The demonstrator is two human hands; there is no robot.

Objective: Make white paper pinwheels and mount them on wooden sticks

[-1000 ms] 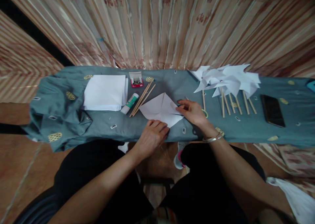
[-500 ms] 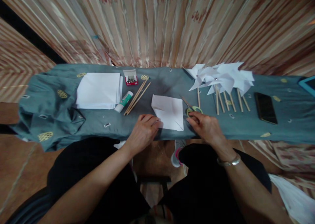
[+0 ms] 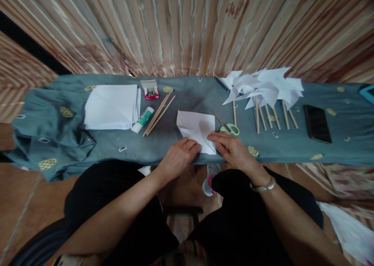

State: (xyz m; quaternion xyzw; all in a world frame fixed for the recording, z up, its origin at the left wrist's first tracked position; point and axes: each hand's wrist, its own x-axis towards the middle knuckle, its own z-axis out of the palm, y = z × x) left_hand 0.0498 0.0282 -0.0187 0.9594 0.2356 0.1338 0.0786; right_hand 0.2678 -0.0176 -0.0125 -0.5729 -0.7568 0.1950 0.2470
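Observation:
A square of white paper (image 3: 196,122) with crease lines and a slit near its lower right corner lies at the table's front edge. My left hand (image 3: 181,153) is closed on its lower left part, fingertips bent over the paper. From the right, my right hand (image 3: 233,149) reaches onto the same square, its fingers stretched out over the right side and its thumb partly hidden. Just beyond that hand, scissors (image 3: 229,128) with light green handles rest on the cloth, untouched, blades pointing away to the left.
Left of the square lie wooden sticks (image 3: 159,116), a glue stick (image 3: 142,120), a red box of pins (image 3: 151,92) and stacked white paper (image 3: 111,107). To the right are several paper pinwheels (image 3: 263,88) on sticks and a black phone (image 3: 317,123). A patterned cloth (image 3: 117,141) covers the table.
My right hand has let go of the scissors and moved left onto the paper. My left hand has shifted slightly right, farther over the square. The view has moved a little.

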